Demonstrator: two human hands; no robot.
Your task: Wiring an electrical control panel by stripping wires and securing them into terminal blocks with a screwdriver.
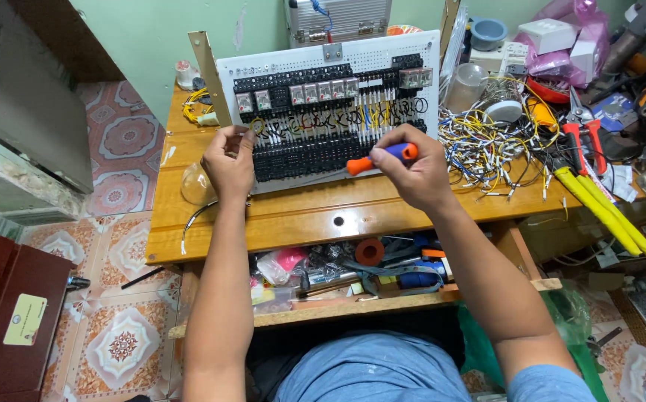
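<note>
While the white control panel (pixel 330 56) leans upright along the desk's (pixel 300 212) back edge, it looks stiff and fairly heavy, best gripped by its bare side rims, since the relays and thin wires seem fragile. Below it, the right hand (pixel 412 171) wraps closed round an orange-and-blue screwdriver (pixel 381 157), a light, rigid tool, likely grippy at its handle. At the panel's left side, the left hand (pixel 228 160) pinches a thin wire (pixel 252 128), soft and easily bent.

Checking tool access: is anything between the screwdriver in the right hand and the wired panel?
Nothing visible. The screwdriver in the right hand lies directly over the panel; the left hand sits off at the panel's left edge.
</note>
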